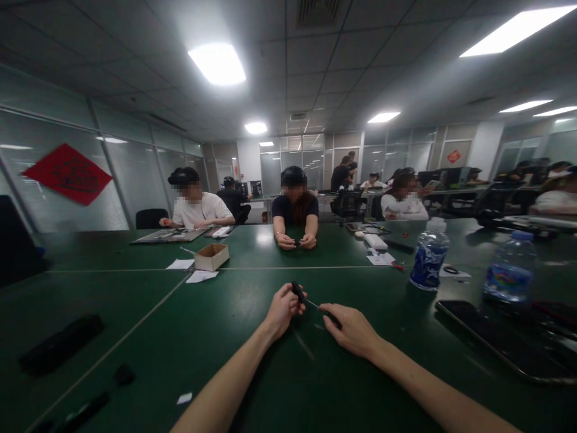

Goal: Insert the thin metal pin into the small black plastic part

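Observation:
Just above the green table (252,373), my left hand (283,311) is closed around a small black part (297,292), whose exact kind I cannot make out. My right hand (349,329) grips the black handle of a screwdriver (332,317). Its thin metal shaft points left and up, and the tip meets or nearly meets the black part; my left fingers partly hide that spot. Both forearms reach in from the bottom of the view.
An open cardboard box (211,257) stands beside papers at left. A black case (63,343) lies nearer on the left. At right are two bottles, one a blue-labelled bottle (429,255), and a phone (496,337). A person's hands (296,242) rest across the table.

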Demonstrator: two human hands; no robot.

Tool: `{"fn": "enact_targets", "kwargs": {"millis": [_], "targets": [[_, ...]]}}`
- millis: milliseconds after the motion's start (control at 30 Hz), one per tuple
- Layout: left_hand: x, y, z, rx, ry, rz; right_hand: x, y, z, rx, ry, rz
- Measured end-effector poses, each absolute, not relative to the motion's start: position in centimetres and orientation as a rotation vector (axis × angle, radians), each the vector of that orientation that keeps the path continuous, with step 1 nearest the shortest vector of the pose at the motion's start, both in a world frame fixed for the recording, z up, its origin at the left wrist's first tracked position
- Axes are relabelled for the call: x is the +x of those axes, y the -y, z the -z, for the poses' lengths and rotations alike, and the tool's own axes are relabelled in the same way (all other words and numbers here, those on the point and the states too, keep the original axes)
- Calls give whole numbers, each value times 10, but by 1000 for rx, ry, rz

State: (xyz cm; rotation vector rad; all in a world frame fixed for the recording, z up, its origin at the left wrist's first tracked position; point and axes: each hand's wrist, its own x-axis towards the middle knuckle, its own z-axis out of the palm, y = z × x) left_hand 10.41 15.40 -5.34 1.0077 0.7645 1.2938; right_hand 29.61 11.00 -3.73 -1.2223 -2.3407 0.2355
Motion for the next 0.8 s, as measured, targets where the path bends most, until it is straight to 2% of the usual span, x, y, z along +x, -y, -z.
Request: {"fn": "enact_targets", "kwargs": {"millis": [400, 800], "targets": [[103, -153, 57, 1255, -791, -1238, 298, -110, 38, -1209, 2388, -106], [103, -153, 58, 1415, -814, -1184, 301, -109, 38, -1194, 2401, -196]]}}
